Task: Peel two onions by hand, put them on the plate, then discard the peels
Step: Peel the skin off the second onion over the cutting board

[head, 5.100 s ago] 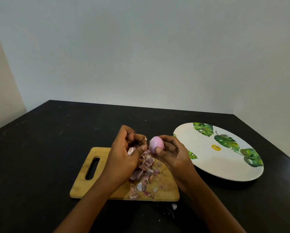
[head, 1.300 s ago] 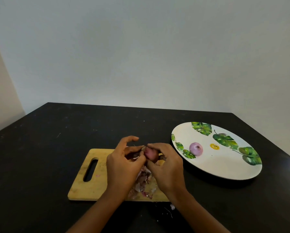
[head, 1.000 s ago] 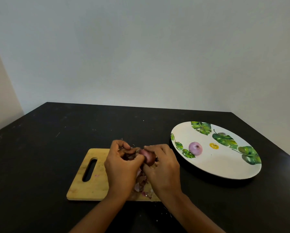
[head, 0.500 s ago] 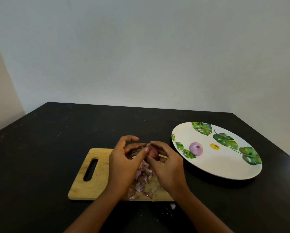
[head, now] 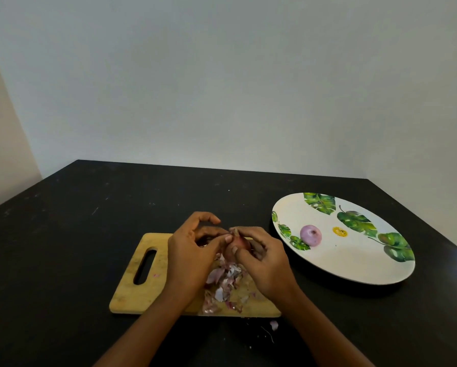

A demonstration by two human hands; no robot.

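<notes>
The second onion [head: 239,243], its reddish skin mostly on, sits above the wooden cutting board [head: 132,292], cupped in our right hand [head: 264,263], whose fingers curl round it; our left hand [head: 193,252] pinches at its top with thumb and fingertip; we judge it best to catch a loose skin edge, pull toward six o'clock, and turn the bulb between pulls; the peels [head: 224,284] heap just below; the peeled onion [head: 310,235] rests at nine o'clock on the leaf-printed plate [head: 354,263], itself at three o'clock of the board.
</notes>
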